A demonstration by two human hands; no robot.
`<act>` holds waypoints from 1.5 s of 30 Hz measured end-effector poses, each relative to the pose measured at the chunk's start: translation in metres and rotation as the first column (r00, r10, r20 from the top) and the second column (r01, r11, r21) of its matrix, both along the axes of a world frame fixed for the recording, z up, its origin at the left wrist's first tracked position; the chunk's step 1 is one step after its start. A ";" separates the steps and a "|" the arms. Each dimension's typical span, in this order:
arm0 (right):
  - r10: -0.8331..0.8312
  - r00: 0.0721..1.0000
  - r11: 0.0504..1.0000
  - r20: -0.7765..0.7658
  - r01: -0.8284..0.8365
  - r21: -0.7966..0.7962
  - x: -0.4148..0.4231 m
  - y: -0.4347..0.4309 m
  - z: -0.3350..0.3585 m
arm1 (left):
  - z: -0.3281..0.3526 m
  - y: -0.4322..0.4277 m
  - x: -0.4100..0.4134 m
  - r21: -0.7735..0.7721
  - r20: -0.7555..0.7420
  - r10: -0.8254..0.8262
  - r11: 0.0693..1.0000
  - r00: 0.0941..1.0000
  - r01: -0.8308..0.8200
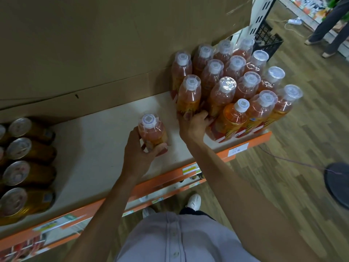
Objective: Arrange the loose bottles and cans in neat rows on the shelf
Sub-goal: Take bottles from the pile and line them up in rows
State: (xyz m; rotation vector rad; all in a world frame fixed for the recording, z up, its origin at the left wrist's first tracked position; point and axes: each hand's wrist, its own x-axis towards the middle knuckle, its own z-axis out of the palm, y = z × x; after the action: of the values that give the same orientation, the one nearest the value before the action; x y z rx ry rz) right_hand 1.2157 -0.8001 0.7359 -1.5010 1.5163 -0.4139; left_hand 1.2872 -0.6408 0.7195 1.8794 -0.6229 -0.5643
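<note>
My left hand (pixel 138 148) grips a single orange drink bottle (pixel 152 132) with a white cap, standing upright on the white shelf (pixel 98 148) apart from the others. My right hand (pixel 194 123) is wrapped around the base of another bottle (pixel 189 95) at the left edge of the group. Several matching bottles (pixel 243 86) stand in tight rows on the right part of the shelf. Several gold cans (pixel 28 150) line the shelf's left end.
A brown cardboard panel (pixel 94 44) backs the shelf. An orange price rail (pixel 170 178) runs along its front edge. A black crate (pixel 268 40) sits on the wooden floor behind, another person's legs (pixel 328 31) stand at top right, and a dark round base (pixel 338 184) lies at right.
</note>
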 end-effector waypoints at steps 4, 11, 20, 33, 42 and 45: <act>0.013 0.999 0.999 -0.029 -0.014 -0.040 0.011 -0.006 0.000 | 0.000 -0.001 0.001 -0.006 -0.009 -0.013 1.000 1.000 0.013; 0.070 0.994 0.996 -0.082 -0.074 -0.052 0.019 -0.013 0.004 | 0.001 -0.002 0.001 -0.005 -0.011 -0.006 1.000 1.000 0.006; 0.113 0.989 0.990 -0.094 -0.120 -0.071 0.016 -0.014 0.005 | 0.002 0.000 -0.001 -0.017 -0.034 0.003 1.000 0.999 -0.003; 0.518 0.830 0.852 -0.206 -0.522 0.042 -0.112 0.032 0.006 | -0.002 -0.003 -0.010 0.093 0.023 0.004 0.996 1.000 -0.006; 0.578 0.774 0.791 -0.258 -0.609 -0.058 -0.137 0.016 0.016 | -0.008 -0.063 -0.035 0.067 0.030 -0.110 0.992 0.994 0.108; 0.596 0.759 0.779 -0.263 -0.625 -0.039 -0.144 0.008 0.016 | -0.010 -0.078 -0.038 0.052 0.035 -0.109 0.993 0.993 0.107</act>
State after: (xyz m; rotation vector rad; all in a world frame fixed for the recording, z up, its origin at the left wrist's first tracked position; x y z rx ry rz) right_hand 1.0720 -0.7926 0.7522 -2.1012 1.0814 0.0724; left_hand 1.2494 -0.7191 0.7098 1.9157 -0.7447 -0.6209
